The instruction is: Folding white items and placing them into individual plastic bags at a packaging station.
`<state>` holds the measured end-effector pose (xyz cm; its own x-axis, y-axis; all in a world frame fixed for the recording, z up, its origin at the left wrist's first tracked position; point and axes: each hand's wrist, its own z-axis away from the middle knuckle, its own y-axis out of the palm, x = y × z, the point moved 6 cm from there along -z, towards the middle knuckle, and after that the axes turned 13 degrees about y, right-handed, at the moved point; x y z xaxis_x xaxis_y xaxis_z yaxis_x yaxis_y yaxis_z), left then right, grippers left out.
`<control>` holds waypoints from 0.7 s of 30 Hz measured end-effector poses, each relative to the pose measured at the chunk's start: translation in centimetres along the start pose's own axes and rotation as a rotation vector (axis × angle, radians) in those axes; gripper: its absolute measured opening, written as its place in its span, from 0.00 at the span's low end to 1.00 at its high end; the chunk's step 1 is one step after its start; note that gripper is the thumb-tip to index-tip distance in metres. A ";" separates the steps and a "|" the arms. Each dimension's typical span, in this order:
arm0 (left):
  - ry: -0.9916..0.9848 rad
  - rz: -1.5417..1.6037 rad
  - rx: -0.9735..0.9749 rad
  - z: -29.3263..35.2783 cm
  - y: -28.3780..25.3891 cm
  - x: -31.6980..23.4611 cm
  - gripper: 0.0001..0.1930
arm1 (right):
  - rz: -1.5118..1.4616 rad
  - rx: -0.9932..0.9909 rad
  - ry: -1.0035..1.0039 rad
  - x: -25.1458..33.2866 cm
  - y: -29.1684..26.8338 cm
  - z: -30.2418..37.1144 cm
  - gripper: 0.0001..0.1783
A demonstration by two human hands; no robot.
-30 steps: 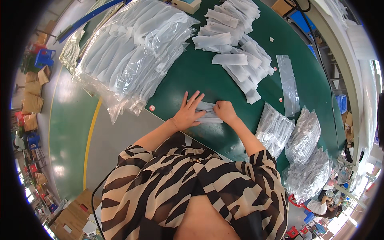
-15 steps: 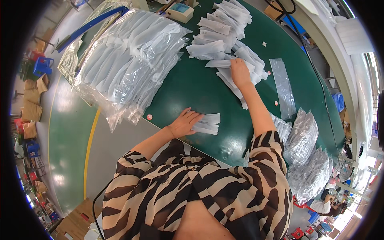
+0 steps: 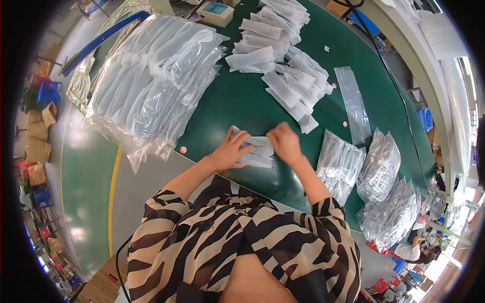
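Close to the table's front edge lies a small stack of frosted white plastic packets [image 3: 258, 153]. My left hand [image 3: 227, 150] grips its left end, fingers over the top and thumb at the near side. At the stack's right end, my right hand [image 3: 286, 144] has its fingers closed on a packet's end; this hand is slightly blurred and its fingertips are partly hidden. Farther off, beyond my right hand, similar packets [image 3: 298, 88] lie overlapping in a loose pile. Another heap of them [image 3: 270, 38] reaches toward the far edge.
To the left stands a big pile of frosted packets in clear bags [image 3: 151, 81], beside a long blue bar [image 3: 103, 41]. A flat clear bag [image 3: 352, 103] lies at right, above several filled bags [image 3: 339, 164]. A small device with a screen [image 3: 214, 13] sits at the back.
My right hand has come back from the loose pile to the stack at my left hand, and a packet it touched there is gone from the pile. My left fingers have spread over the stack.
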<state>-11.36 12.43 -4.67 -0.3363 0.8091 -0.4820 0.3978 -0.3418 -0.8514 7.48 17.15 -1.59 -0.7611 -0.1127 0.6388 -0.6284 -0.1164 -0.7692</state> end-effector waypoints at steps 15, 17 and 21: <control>0.162 0.023 0.030 -1.2 0.9 -0.8 0.40 | -0.126 -0.257 0.342 -5.0 -4.2 -4.0 0.10; 0.178 0.036 0.039 -1.5 1.6 -1.0 0.41 | -0.168 -0.171 0.459 -6.9 -1.5 -1.0 0.10; 0.085 0.050 0.094 -2.6 1.6 -1.2 0.43 | -0.164 -0.013 0.466 -8.1 1.2 1.9 0.10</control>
<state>-8.08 12.14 -4.85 -0.2430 0.8263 -0.5081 0.3289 -0.4226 -0.8445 13.24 16.10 -7.67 -0.6413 0.3595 0.6779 -0.7456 -0.0834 -0.6612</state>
